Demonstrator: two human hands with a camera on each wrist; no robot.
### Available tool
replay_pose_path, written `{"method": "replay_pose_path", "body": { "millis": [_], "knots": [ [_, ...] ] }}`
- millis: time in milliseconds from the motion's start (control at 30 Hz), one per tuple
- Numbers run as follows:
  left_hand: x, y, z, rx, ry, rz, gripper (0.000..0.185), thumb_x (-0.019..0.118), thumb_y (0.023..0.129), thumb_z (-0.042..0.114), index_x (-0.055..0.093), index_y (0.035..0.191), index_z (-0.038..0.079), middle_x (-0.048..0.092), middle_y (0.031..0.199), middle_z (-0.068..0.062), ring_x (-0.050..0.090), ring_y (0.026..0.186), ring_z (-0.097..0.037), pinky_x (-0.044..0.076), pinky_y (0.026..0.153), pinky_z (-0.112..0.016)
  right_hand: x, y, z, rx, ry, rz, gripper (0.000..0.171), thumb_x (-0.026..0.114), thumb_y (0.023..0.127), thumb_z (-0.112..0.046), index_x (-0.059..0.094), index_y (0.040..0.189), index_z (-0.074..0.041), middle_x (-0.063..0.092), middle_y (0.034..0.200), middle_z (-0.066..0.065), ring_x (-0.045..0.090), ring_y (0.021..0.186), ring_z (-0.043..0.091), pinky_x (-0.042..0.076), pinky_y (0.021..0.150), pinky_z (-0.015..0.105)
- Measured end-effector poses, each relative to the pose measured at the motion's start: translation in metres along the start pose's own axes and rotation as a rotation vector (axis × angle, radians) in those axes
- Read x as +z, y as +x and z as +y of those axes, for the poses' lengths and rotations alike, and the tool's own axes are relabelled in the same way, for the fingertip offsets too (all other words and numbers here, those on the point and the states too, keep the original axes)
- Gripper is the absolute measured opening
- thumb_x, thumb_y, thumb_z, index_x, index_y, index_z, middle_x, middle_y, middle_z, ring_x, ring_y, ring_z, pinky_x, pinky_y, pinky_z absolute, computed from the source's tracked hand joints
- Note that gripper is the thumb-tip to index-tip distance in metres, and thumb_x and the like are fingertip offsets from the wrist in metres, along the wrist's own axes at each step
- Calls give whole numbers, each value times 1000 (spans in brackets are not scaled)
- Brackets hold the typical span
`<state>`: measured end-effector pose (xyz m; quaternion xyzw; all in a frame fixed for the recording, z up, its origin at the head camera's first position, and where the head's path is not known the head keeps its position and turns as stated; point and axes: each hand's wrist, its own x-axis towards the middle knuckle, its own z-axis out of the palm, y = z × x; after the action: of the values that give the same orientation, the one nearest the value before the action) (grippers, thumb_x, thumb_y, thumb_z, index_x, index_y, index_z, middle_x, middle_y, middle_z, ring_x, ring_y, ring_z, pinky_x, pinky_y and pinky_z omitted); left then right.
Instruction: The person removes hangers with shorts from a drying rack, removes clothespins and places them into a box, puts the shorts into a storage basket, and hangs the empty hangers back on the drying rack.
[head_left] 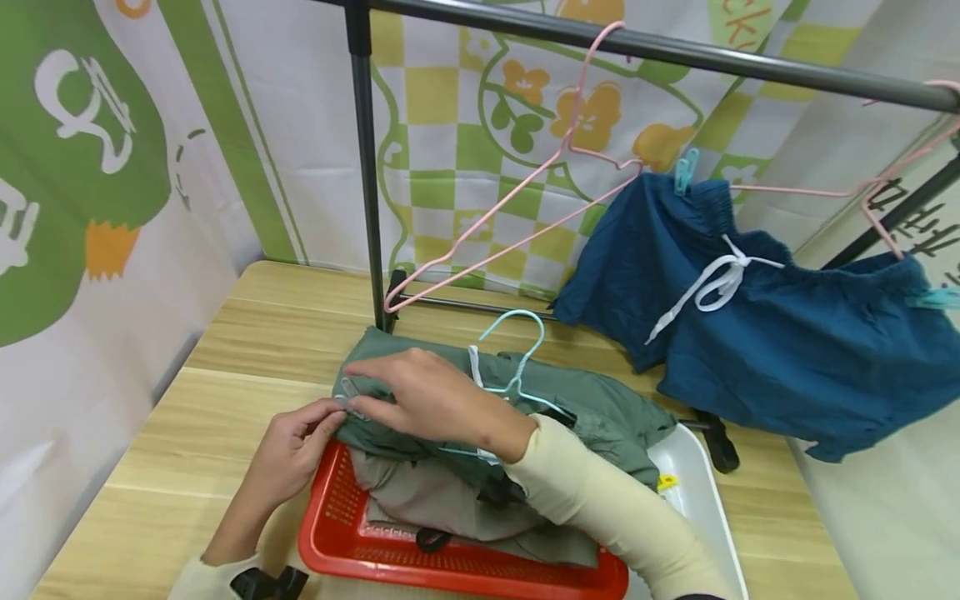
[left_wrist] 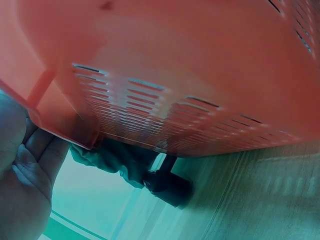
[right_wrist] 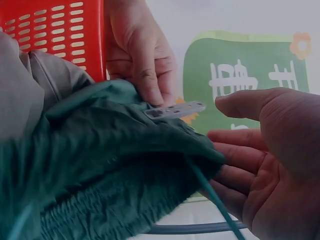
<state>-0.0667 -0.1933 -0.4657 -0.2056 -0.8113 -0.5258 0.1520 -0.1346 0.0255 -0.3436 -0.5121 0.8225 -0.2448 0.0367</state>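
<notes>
Green shorts [head_left: 592, 408] lie bunched on top of a red basket [head_left: 337, 508], threaded on a light blue hanger [head_left: 516, 367]. My left hand [head_left: 330, 414] pinches a small pale clip [head_left: 348, 395] at the left corner of the shorts. In the right wrist view that clip [right_wrist: 175, 110] sits on the cloth's edge between the left thumb and fingers. My right hand [head_left: 367, 385] lies flat across the green shorts [right_wrist: 110, 170] just beside the clip, fingers stretched out. The left wrist view shows mostly the basket's underside [left_wrist: 165, 75].
Blue shorts [head_left: 787, 333] hang from a pink hanger [head_left: 892, 179] on the dark rack bar [head_left: 675, 52], to the right. An empty pink hanger [head_left: 517, 196] hangs at the middle. A white tray [head_left: 693, 475] sits right of the basket. The rack post [head_left: 367, 167] stands behind.
</notes>
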Motion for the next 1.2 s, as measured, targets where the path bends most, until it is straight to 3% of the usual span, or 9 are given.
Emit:
{"method": "replay_pose_path", "body": {
  "millis": [200,400,533,633,733,833,1067,1200],
  "knots": [
    [1,-1,-1,1,0,-3,25,57,101,-10,74,112,6,73,101,0,66,82,-11,55,71,-20,12,11,1,48,-25,-22,51,64,104,-38,62,142,-4,74,114,3,66,87,5,52,87,20],
    [0,-1,-1,10,-8,-6,26,57,100,-10,73,108,8,71,95,0,64,77,-12,55,68,-21,20,16,1,73,-42,-48,51,66,102,-40,64,140,-5,74,113,1,67,94,6,53,87,20],
    [0,0,-1,0,-8,-3,27,57,100,-11,74,113,5,73,102,-1,67,85,-10,56,74,-19,21,17,2,105,-29,-31,50,66,102,-40,65,137,-5,71,93,-4,62,78,3,52,78,18],
    [0,-1,-2,-15,-8,1,27,57,100,-10,74,115,4,74,106,0,68,88,-10,57,75,-19,21,18,3,103,-14,-21,33,66,102,-39,72,118,-10,59,75,-8,54,65,3,46,66,18],
    [0,-2,-2,-23,-5,5,27,58,100,-10,74,116,3,74,106,0,68,88,-10,57,76,-19,22,19,3,85,-5,-15,23,65,103,-38,68,98,-15,53,70,-9,50,61,3,43,60,18],
    [0,-3,-1,-25,0,6,27,58,100,-10,74,116,3,73,105,0,68,87,-10,56,76,-19,23,19,3,70,-2,-8,22,64,104,-36,67,93,-17,55,72,-10,50,61,2,43,59,17],
    [0,-3,-1,-39,-14,6,24,56,102,-7,74,113,5,74,101,0,68,82,-11,57,72,-21,23,18,2,39,8,-5,26,67,103,-32,77,119,-14,73,96,-8,59,74,-3,49,72,15],
    [0,-3,-2,-30,-20,5,24,56,102,-7,74,110,7,73,97,1,65,77,-12,56,67,-22,22,15,1,-4,-10,8,26,68,102,-29,77,122,-14,75,100,-6,60,77,-3,51,74,16]
  ]
}}
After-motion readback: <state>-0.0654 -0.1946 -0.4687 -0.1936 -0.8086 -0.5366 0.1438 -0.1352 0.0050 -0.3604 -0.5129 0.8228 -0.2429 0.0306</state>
